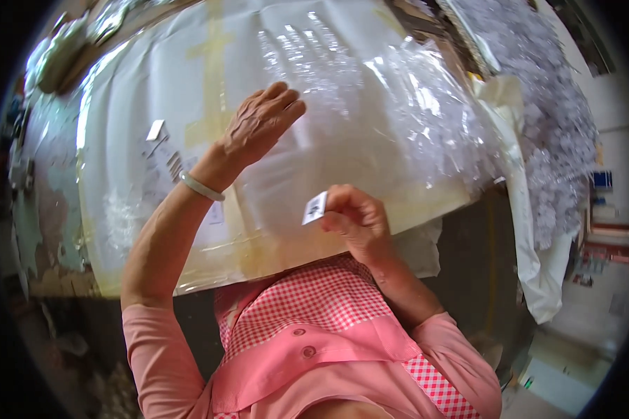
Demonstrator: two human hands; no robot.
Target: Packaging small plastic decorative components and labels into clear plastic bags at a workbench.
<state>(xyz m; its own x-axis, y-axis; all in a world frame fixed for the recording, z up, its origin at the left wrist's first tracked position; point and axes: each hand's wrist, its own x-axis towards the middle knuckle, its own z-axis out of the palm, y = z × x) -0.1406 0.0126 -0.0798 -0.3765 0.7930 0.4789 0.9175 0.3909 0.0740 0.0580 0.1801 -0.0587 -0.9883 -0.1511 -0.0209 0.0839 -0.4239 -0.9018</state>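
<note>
My right hand (356, 220) pinches a small white card (315, 207) with dark print between thumb and fingers, above the near edge of the table. My left hand (264, 124) is farther out over the pale tabletop, back upward. Its fingers are bent and held together, and their tips are hidden, so whatever they hold cannot be seen. Just beyond it a clear plastic glove (321, 63) lies flat with its fingers pointing away from me. A loose pile of clear plastic gloves (437, 115) lies to its right.
The table (251, 255) has a white plastic cover with yellowish tape. Small printed cards (162, 150) lie on its left part. A large heap of crinkled clear plastic (531, 105) stands at the right, beside a white sheet (517, 174). A greenish bundle (63, 63) lies at the far left.
</note>
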